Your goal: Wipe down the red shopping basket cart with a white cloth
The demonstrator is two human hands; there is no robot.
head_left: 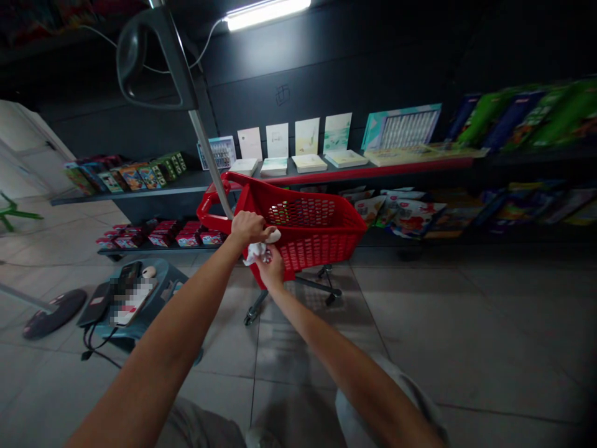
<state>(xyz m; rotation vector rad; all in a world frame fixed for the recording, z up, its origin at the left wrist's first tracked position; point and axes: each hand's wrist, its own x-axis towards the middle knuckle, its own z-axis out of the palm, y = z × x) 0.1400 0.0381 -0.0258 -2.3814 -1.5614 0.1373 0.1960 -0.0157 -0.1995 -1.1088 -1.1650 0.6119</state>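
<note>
A red plastic shopping basket on wheels (321, 230) stands on the tiled floor in front of me. My left hand (249, 226) is closed as a fist over the basket's near rim, next to the metal pole of its pull handle (211, 162). Just below, my right hand (272, 267) is pressed against the basket's near side, fingers closed on a crumpled white cloth (257, 252). A bit of white also shows under my left fingers at the rim.
Dark shelves run along the back wall with cards and booklets (308, 163), coloured boxes (135, 175) at left and packets (401, 214) at right. A low blue stool (161, 305) at left holds phones and a mouse. A round dark base (53, 314) lies on the floor.
</note>
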